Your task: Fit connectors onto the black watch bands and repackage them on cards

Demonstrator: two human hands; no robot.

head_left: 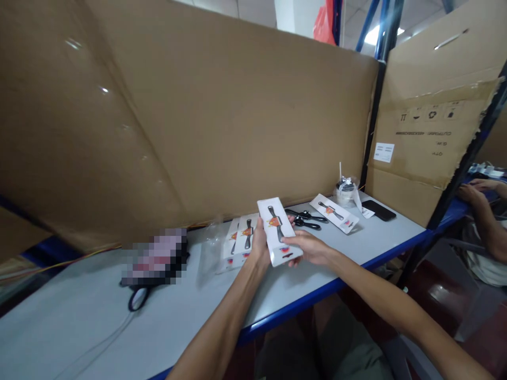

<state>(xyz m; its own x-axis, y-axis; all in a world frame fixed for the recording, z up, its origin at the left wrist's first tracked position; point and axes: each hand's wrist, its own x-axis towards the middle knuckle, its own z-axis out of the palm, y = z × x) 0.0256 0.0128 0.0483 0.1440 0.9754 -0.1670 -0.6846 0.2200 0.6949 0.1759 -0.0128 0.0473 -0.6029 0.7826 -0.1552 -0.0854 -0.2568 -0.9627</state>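
Observation:
Both hands hold one slim white box (276,227) above the table, tilted, with a black two-handled tool and an orange patch printed on its face. My left hand (259,241) grips its left side, mostly hidden behind it. With the thumb on the front face, my right hand (311,247) closes on the lower right edge. Just behind the held box lie several black two-handled tools (308,224), partly hidden by it. To the left, more white boxes (246,240) with the same print lie side by side. Another such box (335,213) rests on the right.
Clear plastic bags (209,253) lie by the left boxes. A blurred-out dark object (158,258) sits further left. At the right are a wrapped cup with a straw (346,192) and a black phone (379,210). Cardboard walls (253,116) enclose the table (186,327). Another person's arm (489,216) shows far right.

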